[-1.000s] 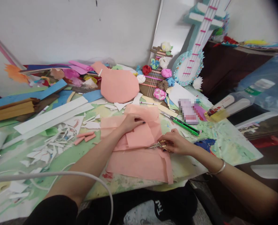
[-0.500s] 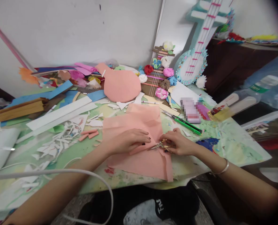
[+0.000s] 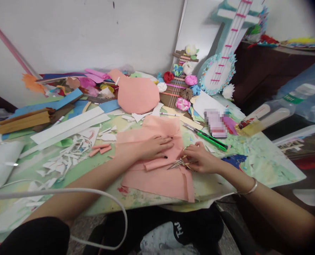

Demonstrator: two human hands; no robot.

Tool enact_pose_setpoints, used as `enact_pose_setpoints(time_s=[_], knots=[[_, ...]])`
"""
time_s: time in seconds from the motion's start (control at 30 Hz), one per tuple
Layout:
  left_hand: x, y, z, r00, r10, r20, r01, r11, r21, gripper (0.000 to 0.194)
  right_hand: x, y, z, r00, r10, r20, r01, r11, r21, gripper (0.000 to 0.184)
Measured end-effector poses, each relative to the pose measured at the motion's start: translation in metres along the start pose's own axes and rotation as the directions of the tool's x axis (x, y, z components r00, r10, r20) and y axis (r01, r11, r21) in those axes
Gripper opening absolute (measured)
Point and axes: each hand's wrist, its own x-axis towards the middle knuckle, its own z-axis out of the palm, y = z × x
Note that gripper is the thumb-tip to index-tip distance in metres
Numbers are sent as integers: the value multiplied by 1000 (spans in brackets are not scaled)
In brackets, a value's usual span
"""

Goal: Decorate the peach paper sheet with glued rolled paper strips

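Curving across the foreground, a white cable (image 3: 93,191) loops in front of a paint-marked table (image 3: 266,159), where layered sheets of pink paper (image 3: 157,184) lie directly before the seated person. The right hand (image 3: 205,160) holds a small pair of scissors (image 3: 181,162) by its loops, fingers curled around them. The blades, slightly parted, reach out from that grip toward the person's left, their long axis running mostly sideways over the pink paper and the tips angled a little toward the body. Just beyond and left of the tips, the left hand (image 3: 156,147) presses palm-down on the pink paper, fingers extended and gripping nothing visible. A folded pink edge (image 3: 157,164) runs beside the blades (whether it sits between them cannot be told). The tips are nearer that fold than the right hand's own fingers are. Farther out, short pink strips (image 3: 100,149) lie to the left and a green utility knife (image 3: 212,139) to the right. A gourd-shaped pink piece (image 3: 138,95) rests behind, and a flower-trimmed stringed model (image 3: 176,86) stands near the wall.
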Motion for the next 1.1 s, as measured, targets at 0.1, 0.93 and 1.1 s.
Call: enact_pose_setpoints(time_s=[0.1, 0.93, 1.1], knots=[[8, -4, -1, 990, -117, -78, 116, 993, -13, 50, -1, 0, 3, 1000, 14, -9, -14, 1000, -6, 37], [23, -16, -1, 953, -250, -169, 168, 905, -391, 14, -3, 1, 12, 999, 22, -31, -21, 1000, 22, 33], [17, -20, 8, 953, -224, -205, 129, 910, -394, 18, -2, -2, 14, 998, 54, -15, -53, 996, 77, 31]])
